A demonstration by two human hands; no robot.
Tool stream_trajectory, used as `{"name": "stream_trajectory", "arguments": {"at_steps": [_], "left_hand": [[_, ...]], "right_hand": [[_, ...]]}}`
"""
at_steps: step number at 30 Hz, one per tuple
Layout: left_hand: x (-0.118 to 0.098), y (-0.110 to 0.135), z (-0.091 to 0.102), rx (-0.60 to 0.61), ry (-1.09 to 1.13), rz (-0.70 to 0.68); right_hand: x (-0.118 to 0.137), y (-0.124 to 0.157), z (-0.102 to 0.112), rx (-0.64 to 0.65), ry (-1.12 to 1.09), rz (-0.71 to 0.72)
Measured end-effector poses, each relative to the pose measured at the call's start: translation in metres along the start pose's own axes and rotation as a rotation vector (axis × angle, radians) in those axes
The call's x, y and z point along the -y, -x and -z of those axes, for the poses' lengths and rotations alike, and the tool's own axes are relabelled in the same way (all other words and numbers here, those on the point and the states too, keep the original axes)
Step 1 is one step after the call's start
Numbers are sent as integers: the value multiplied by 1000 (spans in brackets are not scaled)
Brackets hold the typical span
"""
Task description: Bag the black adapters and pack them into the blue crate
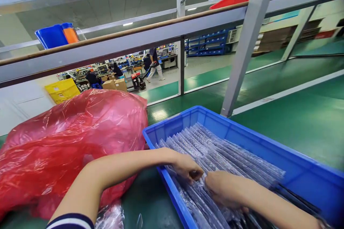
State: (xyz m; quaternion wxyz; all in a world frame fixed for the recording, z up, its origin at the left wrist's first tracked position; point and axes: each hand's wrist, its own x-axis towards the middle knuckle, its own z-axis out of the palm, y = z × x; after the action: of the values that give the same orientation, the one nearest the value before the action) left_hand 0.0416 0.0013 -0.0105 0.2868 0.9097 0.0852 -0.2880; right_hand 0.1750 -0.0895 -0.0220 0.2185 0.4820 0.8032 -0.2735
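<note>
the green tabletop [150, 202] bears a blue bin [242, 137] and red plastic bag [80, 139].

Bright indoor light from ceiling lamps [128, 24]; glossy glare on red bag [107, 125]; right hand [224, 188] slightly blurred; distant people [154, 56] soft; edges stretched.

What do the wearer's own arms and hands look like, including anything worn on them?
The left hand and right hand are bare, without gloves. The left arm's short sleeve is dark navy with white striping near its hem. Something dark shows at the cut-off end of the right forearm, too little to identify.
</note>
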Motion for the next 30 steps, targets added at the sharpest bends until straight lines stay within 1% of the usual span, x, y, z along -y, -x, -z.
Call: {"name": "stream_trajectory", "arguments": {"at_steps": [2,3,4,5,7,8,9,10,12,14,16,22,27,30], "left_hand": [[3,4,8,20,6,30],[7,12,14,9,1,50],[13,23,21,-28,-15,79],[20,36,27,-89,-41,116],[33,63,38,-245,-106,209],[39,75,41,-301,-129,252],[45,86,42,-328,-140,286],[49,94,41,-328,-138,308],[54,102,36,-265,-108,327],[57,102,30,-187,-68,337],[58,96,25,-133,-39,358],[53,81,24,19,-17,437],[45,78,24,20,-22,543],[45,76,23,29,-26,519]], "right_hand": [[4,10,8,11,32,-30],[4,16,14,4,46,-37],[3,22,20,-24,65,-43],[1,26,27,-68,93,-54],[-4,31,38,-211,165,-86],[-6,31,43,-287,200,-105],[-9,31,46,-348,225,-123],[-11,30,49,-390,241,-134],[-13,29,52,-443,259,-147],[-14,29,52,-464,266,-159],[-15,30,52,-467,267,-172],[-21,32,50,-464,277,-190],[-23,32,48,-468,285,-196],[-22,32,47,-459,286,-190]]}}
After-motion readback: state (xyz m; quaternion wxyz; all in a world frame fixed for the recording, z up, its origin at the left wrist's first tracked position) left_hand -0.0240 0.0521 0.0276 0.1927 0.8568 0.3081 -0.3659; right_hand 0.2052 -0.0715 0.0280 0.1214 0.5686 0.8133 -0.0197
